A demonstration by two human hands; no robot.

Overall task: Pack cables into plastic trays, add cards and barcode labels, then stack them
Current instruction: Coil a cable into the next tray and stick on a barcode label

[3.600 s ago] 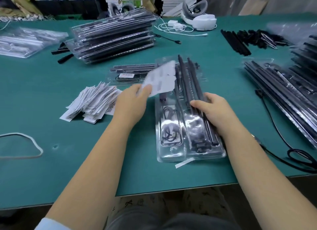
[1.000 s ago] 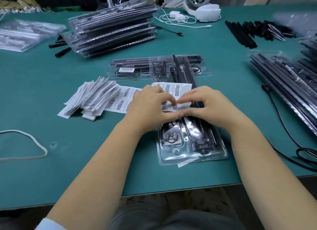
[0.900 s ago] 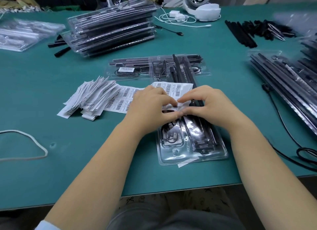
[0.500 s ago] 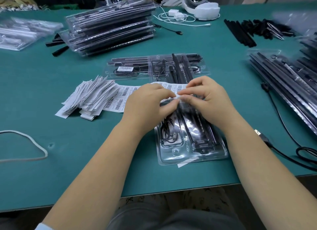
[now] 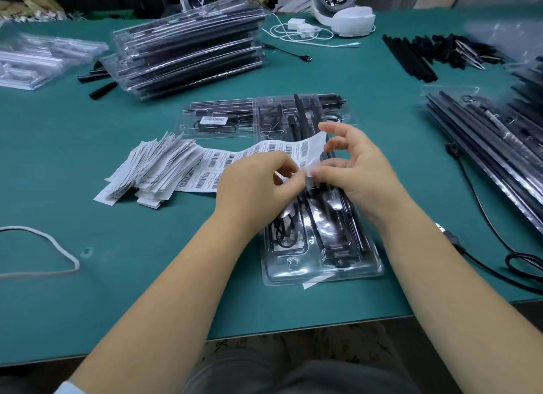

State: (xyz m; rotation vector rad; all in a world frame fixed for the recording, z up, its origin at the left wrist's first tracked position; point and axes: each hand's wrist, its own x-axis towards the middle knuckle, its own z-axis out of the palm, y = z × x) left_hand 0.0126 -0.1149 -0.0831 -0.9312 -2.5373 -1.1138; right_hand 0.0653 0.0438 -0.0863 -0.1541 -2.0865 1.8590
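Head view: the labelling step looks to be in hand. At centre frame the left hand (image 5: 258, 185) pinches the near end of the barcode label sheet (image 5: 282, 151), which runs from the pile of cards (image 5: 150, 170) at left of centre across to the hands. The right hand (image 5: 357, 170) pinches the sheet's corner between thumb and a fingertip, its other fingers spread and raised; it seems to be peeling a label off, though whether one has come free I cannot tell. Directly below the hands lies the packed tray (image 5: 320, 246), cables inside, running toward the lower centre. Next, the label must come clean off the backing and be pressed flat on the tray's cover, as on the labelled tray (image 5: 217, 120) above centre
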